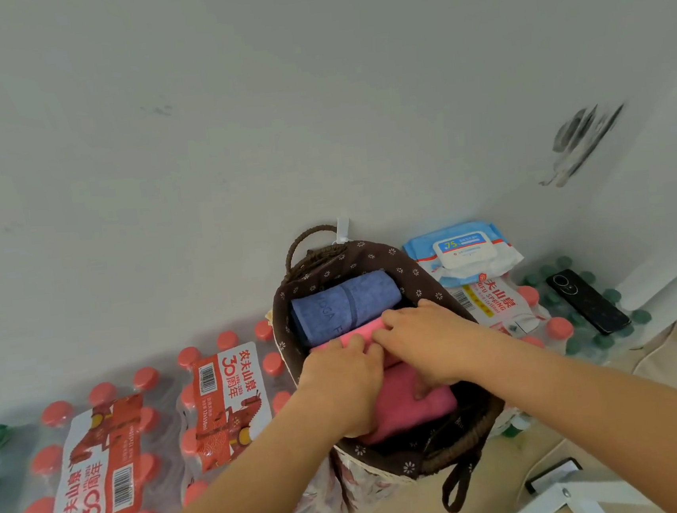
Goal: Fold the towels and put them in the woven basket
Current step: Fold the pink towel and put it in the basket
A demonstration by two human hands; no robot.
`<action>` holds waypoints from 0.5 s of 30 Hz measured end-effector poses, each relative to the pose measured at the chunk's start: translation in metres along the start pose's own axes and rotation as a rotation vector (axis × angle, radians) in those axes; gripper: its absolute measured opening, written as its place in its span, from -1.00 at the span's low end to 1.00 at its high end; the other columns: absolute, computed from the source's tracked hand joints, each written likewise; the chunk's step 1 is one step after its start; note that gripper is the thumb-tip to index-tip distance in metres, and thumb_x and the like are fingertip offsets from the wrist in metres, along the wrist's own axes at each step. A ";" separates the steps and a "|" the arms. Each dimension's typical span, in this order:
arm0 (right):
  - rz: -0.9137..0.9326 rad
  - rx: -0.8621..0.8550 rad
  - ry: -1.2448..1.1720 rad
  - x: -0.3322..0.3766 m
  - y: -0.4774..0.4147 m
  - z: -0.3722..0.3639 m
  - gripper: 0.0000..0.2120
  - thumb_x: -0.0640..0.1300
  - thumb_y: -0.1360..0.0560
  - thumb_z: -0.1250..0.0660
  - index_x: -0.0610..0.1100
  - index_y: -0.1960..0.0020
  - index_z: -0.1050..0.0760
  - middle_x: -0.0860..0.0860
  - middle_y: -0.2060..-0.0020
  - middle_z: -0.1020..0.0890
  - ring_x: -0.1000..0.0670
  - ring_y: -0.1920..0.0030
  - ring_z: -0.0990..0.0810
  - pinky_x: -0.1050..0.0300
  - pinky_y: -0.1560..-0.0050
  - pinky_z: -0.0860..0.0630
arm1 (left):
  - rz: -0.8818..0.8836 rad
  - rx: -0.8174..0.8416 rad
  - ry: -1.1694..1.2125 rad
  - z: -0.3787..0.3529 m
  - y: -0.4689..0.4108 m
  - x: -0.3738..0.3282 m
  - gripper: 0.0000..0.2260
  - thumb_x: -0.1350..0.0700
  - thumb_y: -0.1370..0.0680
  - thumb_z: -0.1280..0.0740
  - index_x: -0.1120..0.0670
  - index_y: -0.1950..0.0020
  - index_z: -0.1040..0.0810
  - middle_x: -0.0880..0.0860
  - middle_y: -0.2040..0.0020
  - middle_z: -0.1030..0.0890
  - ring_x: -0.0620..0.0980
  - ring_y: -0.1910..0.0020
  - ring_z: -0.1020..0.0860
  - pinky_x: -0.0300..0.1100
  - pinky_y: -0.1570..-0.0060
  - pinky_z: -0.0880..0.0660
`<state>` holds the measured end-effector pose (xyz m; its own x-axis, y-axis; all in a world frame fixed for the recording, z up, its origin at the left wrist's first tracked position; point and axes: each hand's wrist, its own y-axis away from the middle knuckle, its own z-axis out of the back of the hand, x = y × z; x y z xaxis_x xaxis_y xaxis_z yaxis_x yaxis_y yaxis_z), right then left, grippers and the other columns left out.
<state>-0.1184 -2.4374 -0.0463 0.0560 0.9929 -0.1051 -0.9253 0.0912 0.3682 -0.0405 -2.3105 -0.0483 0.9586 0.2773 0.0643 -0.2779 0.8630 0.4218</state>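
A: Pink towel [362,331] sits rolled mid-basket, touching the blue towel [344,307]. Left hand [341,384] and right hand [423,343] both curl their fingers over it, grasping.

B: To seat it well, press down evenly, keep the roll snug against the blue one, and let go only once it holds.

A: Woven basket [482,416]: blue at the far end, pink in the middle, a darker pink towel [409,410] nearest. Looks nearly full.

B: Around it: bottled-water packs [100,465], a wipes pack [462,252], a phone [587,300].

Left hand [341,384], right hand [423,341] bare; both forearms bare to frame edge.
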 end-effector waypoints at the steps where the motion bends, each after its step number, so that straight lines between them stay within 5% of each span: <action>1: 0.005 0.006 -0.008 -0.001 0.000 0.001 -0.32 0.16 -0.24 -0.54 -0.05 -0.23 -0.36 -0.02 -0.12 -0.45 -0.05 -0.15 -0.48 0.01 -0.09 -0.35 | 0.015 -0.001 -0.015 -0.001 -0.001 -0.002 -0.35 -0.07 -0.42 -0.40 0.10 -0.39 -0.21 0.09 -0.24 -0.36 0.13 -0.17 -0.40 0.03 -0.08 -0.44; 10: 0.030 0.147 0.002 -0.009 0.009 0.002 -0.38 -0.03 -0.25 -0.56 -0.10 -0.18 -0.32 -0.05 -0.12 -0.43 -0.12 -0.04 -0.55 -0.02 0.08 -0.50 | 0.080 -0.085 0.004 -0.009 0.000 -0.003 -0.46 0.03 -0.39 -0.43 0.07 -0.29 -0.31 0.06 -0.19 -0.41 0.09 -0.19 -0.43 0.02 -0.11 -0.39; 15: -0.018 0.084 -0.005 -0.004 0.014 0.006 -0.58 -0.31 -0.39 -0.31 -0.11 -0.21 -0.33 -0.07 -0.11 -0.42 -0.16 0.02 -0.55 0.03 0.27 -0.30 | -0.018 -0.272 0.192 -0.002 0.018 0.007 -0.70 0.19 -0.41 -0.29 -0.02 -0.12 -0.41 -0.02 -0.05 -0.46 0.02 -0.04 -0.48 -0.08 0.05 -0.32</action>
<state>-0.1295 -2.4400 -0.0353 0.0747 0.9914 -0.1075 -0.8892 0.1150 0.4429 -0.0386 -2.2919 -0.0419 0.9416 0.3134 -0.1234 -0.2924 0.9424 0.1626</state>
